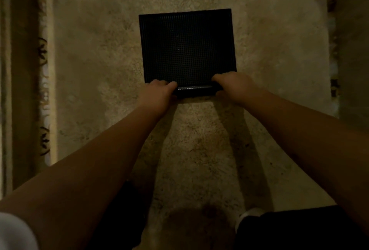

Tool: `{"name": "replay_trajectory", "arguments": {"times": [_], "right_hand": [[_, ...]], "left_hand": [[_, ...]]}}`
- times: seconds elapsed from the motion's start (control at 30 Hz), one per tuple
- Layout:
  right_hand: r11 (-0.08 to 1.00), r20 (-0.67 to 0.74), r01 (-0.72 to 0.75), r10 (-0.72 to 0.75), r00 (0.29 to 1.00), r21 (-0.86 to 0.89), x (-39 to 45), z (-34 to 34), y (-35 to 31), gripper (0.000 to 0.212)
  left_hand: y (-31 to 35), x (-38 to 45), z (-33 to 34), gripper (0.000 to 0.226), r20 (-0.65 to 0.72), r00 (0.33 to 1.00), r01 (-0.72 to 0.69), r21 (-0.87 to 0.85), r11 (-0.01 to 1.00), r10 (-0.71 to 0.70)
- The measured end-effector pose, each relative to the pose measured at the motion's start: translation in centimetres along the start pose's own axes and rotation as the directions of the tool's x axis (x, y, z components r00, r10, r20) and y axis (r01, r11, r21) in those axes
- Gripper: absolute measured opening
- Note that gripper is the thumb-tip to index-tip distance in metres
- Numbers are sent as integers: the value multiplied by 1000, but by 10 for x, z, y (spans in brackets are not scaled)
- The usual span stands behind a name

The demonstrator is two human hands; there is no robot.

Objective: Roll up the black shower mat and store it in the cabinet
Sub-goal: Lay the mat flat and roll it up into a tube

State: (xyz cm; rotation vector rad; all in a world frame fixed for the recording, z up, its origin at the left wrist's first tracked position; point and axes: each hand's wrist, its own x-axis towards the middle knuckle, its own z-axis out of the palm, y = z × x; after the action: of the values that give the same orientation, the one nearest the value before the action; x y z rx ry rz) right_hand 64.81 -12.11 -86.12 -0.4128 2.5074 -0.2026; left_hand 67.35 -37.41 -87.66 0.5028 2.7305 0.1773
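A black shower mat (pixel 186 48) with a fine grid texture lies flat on a beige carpet (pixel 95 74), straight ahead of me. Its near edge is curled over into a short roll (pixel 194 90). My left hand (pixel 157 94) grips the roll's left end, fingers over the top. At the right end, my right hand (pixel 234 87) holds the roll the same way. Both forearms reach forward from the bottom corners. No cabinet is in view.
A patterned carpet border (pixel 43 90) runs along the left side and another border (pixel 333 66) along the right. My legs in dark clothing (pixel 289 229) are at the bottom. The light is dim.
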Motion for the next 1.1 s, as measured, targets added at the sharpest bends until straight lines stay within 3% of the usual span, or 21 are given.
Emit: {"name": "replay_trajectory", "arguments": {"times": [0.2,0.4,0.57,0.63,0.73,0.93,1.1], "right_hand": [[993,56,-66,60,997,103,19,-6,11,41],[992,165,-67,49,985,108,31,-14,17,47],[1000,-194,6,-10,981,-17,6,4,9,39],[998,-250,35,-46,967,-49,-3,10,5,41],[994,-218,66,-84,972,-86,-1,12,4,57],[998,-215,30,-39,976,-47,12,6,5,44],[990,-129,1,-19,991,-144,21,2,2,26]], "left_hand": [[10,-8,11,51,-85,996,23,52,998,-18],[13,-1,8,48,-73,997,38,64,997,-33],[9,16,1,48,-51,997,52,-23,998,-53],[7,22,1,43,-68,997,26,-52,998,-29],[4,27,1,28,-117,992,36,-108,994,-49],[2,24,10,51,-125,990,57,-56,997,-63],[-5,30,2,45,-94,995,13,-32,999,-16]]}}
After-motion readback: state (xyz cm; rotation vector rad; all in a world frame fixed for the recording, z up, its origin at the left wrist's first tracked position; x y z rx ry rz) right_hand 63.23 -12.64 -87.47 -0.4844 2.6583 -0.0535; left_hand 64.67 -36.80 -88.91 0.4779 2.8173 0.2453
